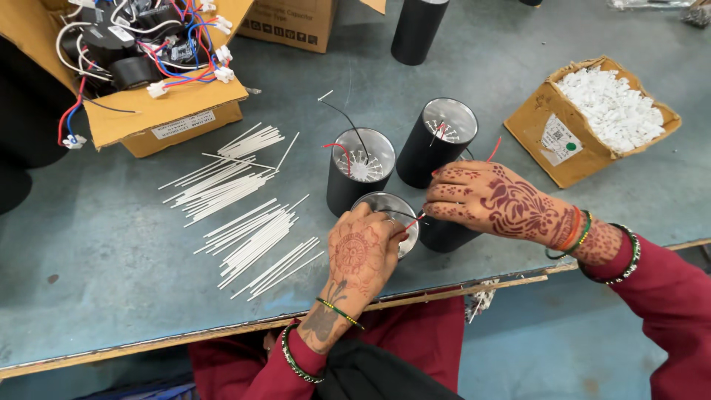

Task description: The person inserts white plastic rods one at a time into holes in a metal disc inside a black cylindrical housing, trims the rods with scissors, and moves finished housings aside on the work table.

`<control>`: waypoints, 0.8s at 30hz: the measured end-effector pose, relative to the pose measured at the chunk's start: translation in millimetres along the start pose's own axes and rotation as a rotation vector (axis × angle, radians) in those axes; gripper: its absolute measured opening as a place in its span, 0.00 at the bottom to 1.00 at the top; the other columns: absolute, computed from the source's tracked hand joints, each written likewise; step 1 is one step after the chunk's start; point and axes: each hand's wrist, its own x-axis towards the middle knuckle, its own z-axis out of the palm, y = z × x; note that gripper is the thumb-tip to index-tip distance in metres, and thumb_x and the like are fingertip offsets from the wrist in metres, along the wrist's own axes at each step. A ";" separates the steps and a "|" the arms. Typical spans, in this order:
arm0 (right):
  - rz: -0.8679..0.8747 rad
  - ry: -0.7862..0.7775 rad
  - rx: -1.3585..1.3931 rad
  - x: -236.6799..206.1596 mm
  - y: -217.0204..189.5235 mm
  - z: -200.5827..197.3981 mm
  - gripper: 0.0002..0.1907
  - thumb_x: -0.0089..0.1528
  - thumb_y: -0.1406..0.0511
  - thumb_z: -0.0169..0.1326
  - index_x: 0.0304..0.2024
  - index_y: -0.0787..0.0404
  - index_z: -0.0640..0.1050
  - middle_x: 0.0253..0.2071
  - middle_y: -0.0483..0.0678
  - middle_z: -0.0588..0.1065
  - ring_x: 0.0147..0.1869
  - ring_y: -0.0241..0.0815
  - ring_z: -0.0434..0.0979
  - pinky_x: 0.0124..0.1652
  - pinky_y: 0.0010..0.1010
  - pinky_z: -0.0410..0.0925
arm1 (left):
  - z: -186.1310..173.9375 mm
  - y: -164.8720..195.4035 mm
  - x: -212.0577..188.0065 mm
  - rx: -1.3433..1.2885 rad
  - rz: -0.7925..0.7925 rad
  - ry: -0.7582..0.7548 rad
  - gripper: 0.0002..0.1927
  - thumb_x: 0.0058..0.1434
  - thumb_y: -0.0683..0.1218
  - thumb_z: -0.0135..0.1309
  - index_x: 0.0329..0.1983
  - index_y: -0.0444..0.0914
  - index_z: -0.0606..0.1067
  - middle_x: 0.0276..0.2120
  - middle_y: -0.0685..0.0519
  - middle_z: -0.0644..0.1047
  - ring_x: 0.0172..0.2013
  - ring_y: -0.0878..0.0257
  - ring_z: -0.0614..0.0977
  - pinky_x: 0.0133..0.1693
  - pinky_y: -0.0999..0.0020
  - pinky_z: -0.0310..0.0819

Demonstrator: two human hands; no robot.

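Single head-worn view, looking steeply down and forward over the near table edge (pixel 222 330). Close range: left hand (pixel 359 255) and right hand (pixel 492 200) sit centre frame, forearms entering from below. Beyond the hands, the tabletop runs to the upper frame edge.

Loose tubes (pixel 244 215) lie left of the cylinders (pixel 361 167); a box of connectors (pixel 592 118) sits right.

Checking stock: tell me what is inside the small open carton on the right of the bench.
The small carton is heaped with small white plastic pieces. The heap covers its bottom, so anything underneath cannot be seen.
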 end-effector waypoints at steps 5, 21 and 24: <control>-0.023 -0.183 -0.017 2.6 -2.5 2.3 0.19 0.53 0.64 0.54 0.46 0.62 0.79 0.45 0.49 0.76 0.53 0.49 0.76 0.49 0.40 0.70 | 10.3 -6.9 -4.9 -0.044 0.082 0.062 0.02 0.52 0.45 0.62 0.30 0.46 0.83 0.31 0.57 0.79 0.40 0.55 0.77 0.44 0.58 0.70; 0.093 -0.255 0.034 11.2 -20.1 5.0 0.16 0.55 0.65 0.54 0.46 0.62 0.79 0.46 0.48 0.76 0.50 0.46 0.78 0.40 0.38 0.71 | 34.8 -36.9 -2.5 -0.003 0.368 0.264 0.16 0.42 0.41 0.60 0.36 0.40 0.73 0.35 0.48 0.74 0.45 0.48 0.76 0.40 0.52 0.68; 0.028 -0.250 0.032 11.1 -16.4 9.3 0.17 0.54 0.65 0.54 0.46 0.62 0.79 0.47 0.50 0.76 0.53 0.50 0.78 0.48 0.40 0.71 | 37.0 -38.9 -3.5 -0.053 0.305 0.157 0.14 0.46 0.41 0.61 0.35 0.43 0.72 0.36 0.52 0.73 0.46 0.50 0.76 0.43 0.52 0.67</control>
